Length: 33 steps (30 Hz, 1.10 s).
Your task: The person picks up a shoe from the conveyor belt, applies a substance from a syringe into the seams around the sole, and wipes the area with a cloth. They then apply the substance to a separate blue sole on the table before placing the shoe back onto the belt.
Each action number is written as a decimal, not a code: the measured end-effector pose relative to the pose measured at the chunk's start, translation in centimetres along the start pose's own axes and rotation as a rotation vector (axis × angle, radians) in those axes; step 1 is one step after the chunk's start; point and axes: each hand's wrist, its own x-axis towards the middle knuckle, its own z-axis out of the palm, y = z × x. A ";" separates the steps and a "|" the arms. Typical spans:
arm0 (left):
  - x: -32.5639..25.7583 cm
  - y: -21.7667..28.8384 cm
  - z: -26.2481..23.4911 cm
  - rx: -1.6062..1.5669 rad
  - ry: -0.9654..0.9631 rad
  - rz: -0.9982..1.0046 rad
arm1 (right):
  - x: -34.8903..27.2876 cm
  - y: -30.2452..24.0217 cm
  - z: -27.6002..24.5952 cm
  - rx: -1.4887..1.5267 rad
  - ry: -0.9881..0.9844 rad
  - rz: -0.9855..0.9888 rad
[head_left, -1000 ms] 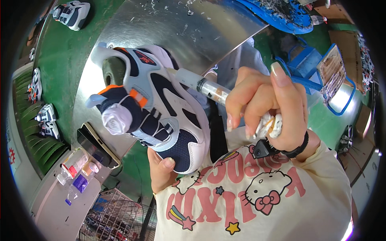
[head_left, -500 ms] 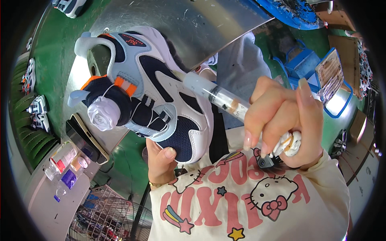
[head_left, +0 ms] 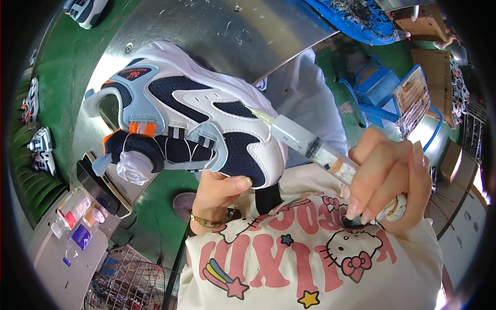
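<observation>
My left hand [head_left: 219, 194] is closed around the toe end of a sneaker [head_left: 217, 121], thumb on its dark mesh toe. The shoe is white, navy and light blue with orange bits, tilted so its side faces up. A white crumpled wrap [head_left: 135, 168] sits on the dial-like part at its tongue. In my right hand [head_left: 390, 178] is a clear syringe [head_left: 318, 150], held at a slant. Its pale tip touches or nearly touches the shoe's side near the toe. A crumpled white wad [head_left: 393, 207] is also tucked in my right fingers.
A metal table [head_left: 206, 36] lies beyond the shoe. At left, a phone [head_left: 106, 183] and plastic bottles [head_left: 77, 235] rest on a bench, with a wire basket [head_left: 132, 279] below. A blue chair [head_left: 398, 103] and cardboard boxes [head_left: 431, 67] stand at right. More sneakers [head_left: 41, 150] sit on a green rack.
The shoe has turned and its side faces me more. The syringe has moved right and down, its tip shifting from the shoe's mid-side toward the toe.
</observation>
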 end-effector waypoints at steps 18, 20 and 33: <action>7.2 2.4 7.4 -0.486 -0.296 0.116 | 1.3 -4.4 -1.4 -0.145 0.053 0.071; 8.0 2.8 7.9 -0.484 -0.304 0.121 | 1.7 -4.7 -1.4 -0.165 0.060 0.097; 10.6 4.7 10.3 -0.369 -0.321 0.356 | 2.8 -3.4 0.4 -0.373 0.105 -0.005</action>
